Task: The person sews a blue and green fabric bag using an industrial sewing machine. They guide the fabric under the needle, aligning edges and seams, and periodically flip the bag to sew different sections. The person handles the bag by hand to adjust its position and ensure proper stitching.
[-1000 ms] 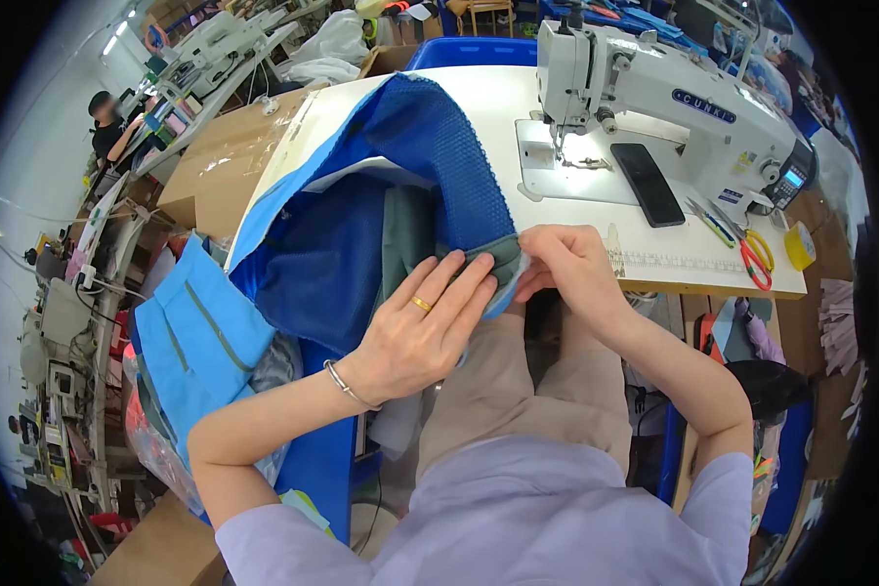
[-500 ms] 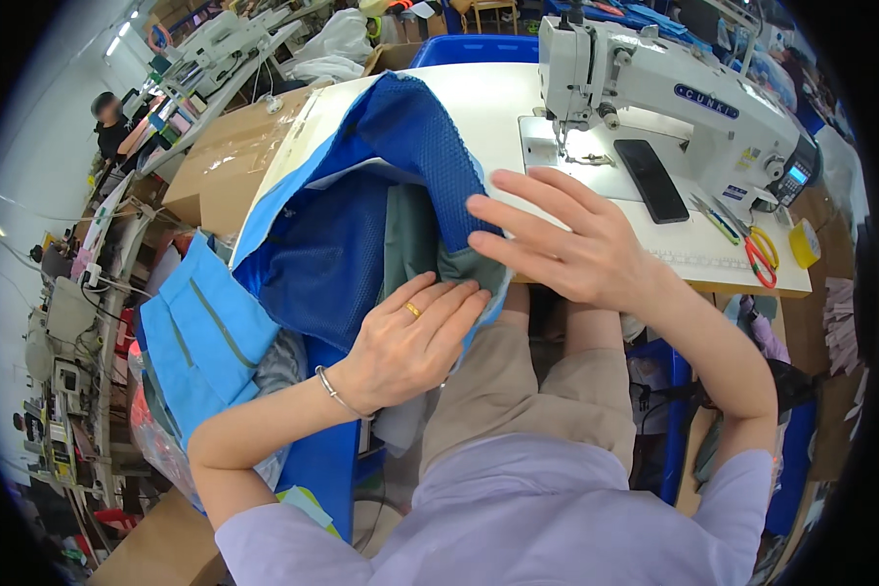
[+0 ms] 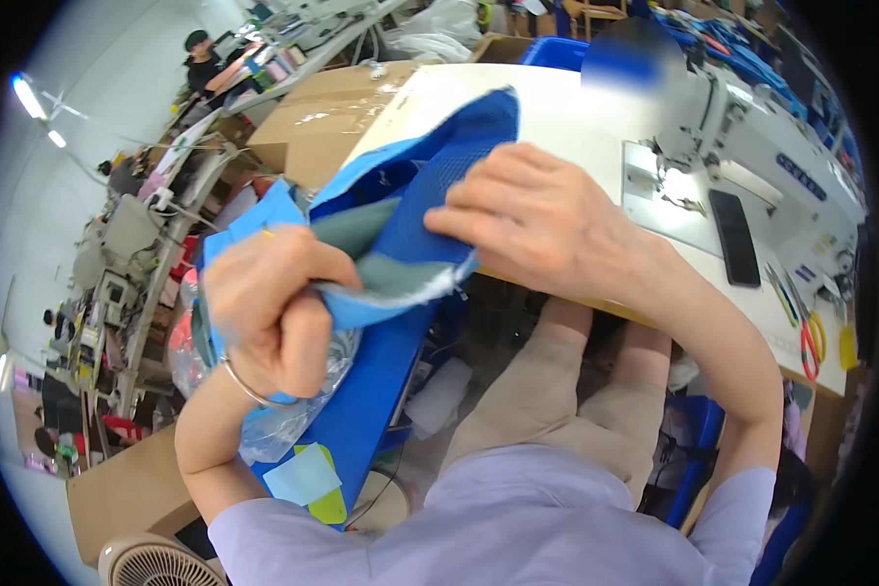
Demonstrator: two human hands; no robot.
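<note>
A blue fabric piece (image 3: 430, 186) with a grey-green lining and a light blue edge is lifted off the white sewing table (image 3: 557, 117). My left hand (image 3: 269, 303) is closed in a fist on its lower edge, a ring and a bracelet showing. My right hand (image 3: 532, 220) lies on top of the blue mesh part, fingers pressing and pinching the fabric near the fold. The two hands sit close together over the table's front edge, above my lap.
A white sewing machine (image 3: 752, 146) stands at the right of the table, with a black phone (image 3: 734, 249) and scissors (image 3: 811, 342) near it. Cardboard boxes (image 3: 313, 117) are behind the fabric. More blue cloth and a plastic bag (image 3: 293, 430) hang at my left. A person (image 3: 200, 63) works far off.
The fabric has been raised from the table toward me. My left hand went from flat on the cloth to a fist gripping it, and my right hand moved left onto the mesh.
</note>
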